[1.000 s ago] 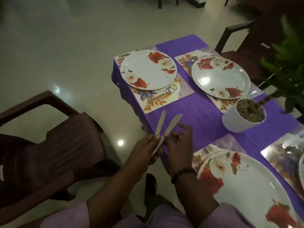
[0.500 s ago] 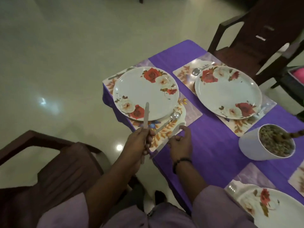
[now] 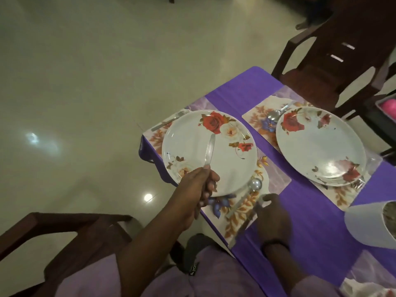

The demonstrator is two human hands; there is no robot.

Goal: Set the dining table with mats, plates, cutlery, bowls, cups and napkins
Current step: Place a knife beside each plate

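My left hand (image 3: 196, 189) grips a table knife (image 3: 209, 151) by its handle, blade pointing up over the near-left flowered plate (image 3: 227, 168). My right hand (image 3: 273, 216) pinches a second knife (image 3: 244, 227), which lies slanted along the floral mat (image 3: 276, 181) just right of a spoon (image 3: 254, 186). A fork (image 3: 169, 121) lies on the mat's far left. The second flowered plate (image 3: 321, 146) sits on its own mat (image 3: 256, 118) with a spoon (image 3: 276, 113) to its left and a fork (image 3: 357, 184) partly under its right rim.
A purple cloth (image 3: 310, 224) covers the table. A white pot (image 3: 364, 224) stands at the right edge. Brown chairs stand at the far right (image 3: 342, 50) and near left (image 3: 64, 239). Another mat corner (image 3: 364, 281) shows at bottom right.
The two knives, held together a second ago, are now apart. My right hand has lowered its knife onto the mat beside the spoon; my left hand carried the other knife over the plate.
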